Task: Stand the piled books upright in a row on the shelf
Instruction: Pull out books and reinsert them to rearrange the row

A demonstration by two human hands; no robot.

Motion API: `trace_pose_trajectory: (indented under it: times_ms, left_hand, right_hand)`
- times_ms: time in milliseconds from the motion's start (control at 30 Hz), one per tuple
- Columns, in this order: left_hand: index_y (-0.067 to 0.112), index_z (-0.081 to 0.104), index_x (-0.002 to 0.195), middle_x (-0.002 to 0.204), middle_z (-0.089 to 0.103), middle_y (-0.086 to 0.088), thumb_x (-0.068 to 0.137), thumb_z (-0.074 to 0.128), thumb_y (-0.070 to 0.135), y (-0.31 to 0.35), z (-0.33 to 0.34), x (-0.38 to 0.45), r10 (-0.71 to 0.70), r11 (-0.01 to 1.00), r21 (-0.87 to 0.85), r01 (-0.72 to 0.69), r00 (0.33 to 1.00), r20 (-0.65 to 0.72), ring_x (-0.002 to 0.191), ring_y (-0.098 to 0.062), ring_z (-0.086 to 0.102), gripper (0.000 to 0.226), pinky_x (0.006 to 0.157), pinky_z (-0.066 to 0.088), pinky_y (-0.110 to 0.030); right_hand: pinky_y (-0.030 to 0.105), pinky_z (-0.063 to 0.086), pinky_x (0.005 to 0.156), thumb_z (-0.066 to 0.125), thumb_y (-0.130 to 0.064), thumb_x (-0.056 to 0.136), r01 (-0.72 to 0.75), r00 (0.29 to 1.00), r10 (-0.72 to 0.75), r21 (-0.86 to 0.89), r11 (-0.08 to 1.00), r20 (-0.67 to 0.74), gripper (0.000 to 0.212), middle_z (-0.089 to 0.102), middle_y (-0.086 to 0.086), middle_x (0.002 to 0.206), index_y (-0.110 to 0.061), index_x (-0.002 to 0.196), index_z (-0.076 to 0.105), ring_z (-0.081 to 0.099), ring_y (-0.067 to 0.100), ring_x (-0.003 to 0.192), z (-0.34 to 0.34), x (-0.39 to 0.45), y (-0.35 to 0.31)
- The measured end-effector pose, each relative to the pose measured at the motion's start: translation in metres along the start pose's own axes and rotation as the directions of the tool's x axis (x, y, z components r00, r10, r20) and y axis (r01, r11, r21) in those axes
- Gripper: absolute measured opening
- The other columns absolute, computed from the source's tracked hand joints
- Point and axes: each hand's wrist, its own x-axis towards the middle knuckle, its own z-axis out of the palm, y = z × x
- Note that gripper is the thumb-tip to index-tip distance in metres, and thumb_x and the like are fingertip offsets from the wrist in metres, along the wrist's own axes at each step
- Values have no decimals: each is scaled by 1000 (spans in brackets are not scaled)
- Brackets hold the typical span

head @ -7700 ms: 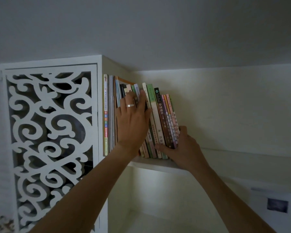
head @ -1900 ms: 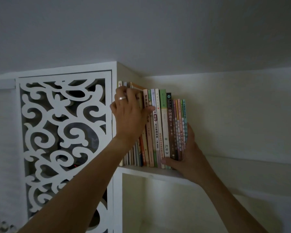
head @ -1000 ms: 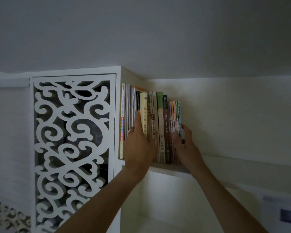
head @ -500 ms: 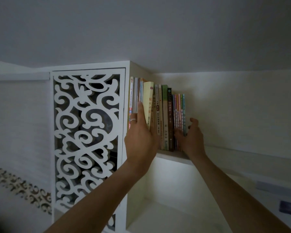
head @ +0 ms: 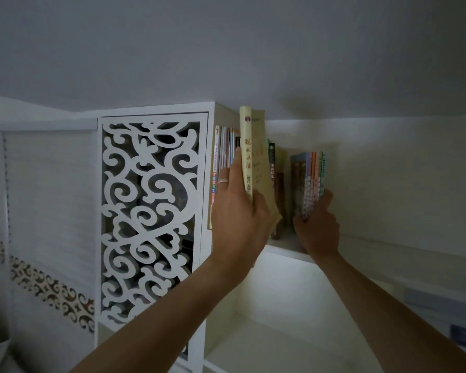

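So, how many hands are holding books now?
2. The left hand grips the yellow book, raised above the row. The right hand holds the thin books at the row's right end.

Dim, grey, low-contrast view.
Soft light pooled on the pale shelf (head: 285,253) edge and the compartment under it; the ceiling lay in flat shadow, fine print was soft, and straight lines bowed toward the frame edges.

My left grip (head: 240,211) has pulled the pale yellow book (head: 250,157) up and out of the row, so it now stands proud above the others. My right grip (head: 316,224) has drawn the thin pastel books (head: 311,181) rightward, opening a gap beside the dark-spined book (head: 271,168).
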Motion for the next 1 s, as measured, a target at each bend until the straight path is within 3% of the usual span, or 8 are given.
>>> trace_pose_trajectory:
  times_ms: [100,200,367,500,633,800,867,1000]
  left_hand:
    - [24,38,156,141,53,5,96,43,14,-7,25,-9,-19,998,-56,23,998,58,127,-12,53,61,97,60,-35]
    - [24,38,157,147,51,3,98,46,13,-19,56,-16,-49,996,-74,58,992,120,137,-19,51,60,102,58,-47]
    - [19,41,156,148,51,-3,100,44,23,-35,104,-6,-68,997,-41,72,993,93,135,-23,52,56,106,54,-40]
    - [19,51,146,136,49,-4,100,56,25,-62,134,11,-10,997,83,7,999,32,118,-19,52,47,98,57,-41]
    - [16,58,139,133,45,-8,99,61,27,-88,147,20,85,984,159,-78,996,-38,118,-21,46,42,97,52,-45]
    - [11,57,138,135,42,-6,99,53,22,-99,157,22,166,984,88,-157,980,-113,123,-27,45,42,101,48,-52]
    - [9,55,142,138,40,-6,98,54,18,-100,163,22,166,983,101,-152,975,-149,125,-29,45,45,104,47,-53]
    - [14,44,154,145,43,-16,98,50,24,-101,169,24,154,967,223,-121,978,-141,129,-31,45,58,109,39,-49]
  right_hand:
    - [45,60,73,69,-26,94,-42,999,42,15,999,-14,77,64,21,122,-12,150,19,68,42,93,-13,1,11]
    - [44,56,79,72,-21,90,-135,991,135,76,988,5,76,61,21,130,-13,146,20,65,44,103,-30,7,24]
    - [34,51,77,71,-27,92,-138,989,124,186,973,85,76,59,13,132,-21,145,16,64,34,98,-39,7,34]
    - [28,50,73,69,-32,95,-52,995,40,140,989,86,73,61,11,133,-22,145,18,67,31,99,-30,8,38]
    - [25,59,69,70,-28,96,46,996,-48,27,999,80,73,60,11,136,-23,145,16,70,28,102,-21,6,39]
    - [23,56,65,69,-28,96,29,990,-37,-58,998,-136,75,62,14,131,-17,150,18,72,27,96,-21,-6,28]
    - [31,59,71,68,-25,96,23,975,-40,-76,997,-221,77,62,16,132,-17,153,17,72,31,99,-24,-9,26]
    - [35,58,78,68,-24,96,8,973,-20,-53,999,-229,79,62,18,133,-14,155,15,71,35,102,-28,-7,24]
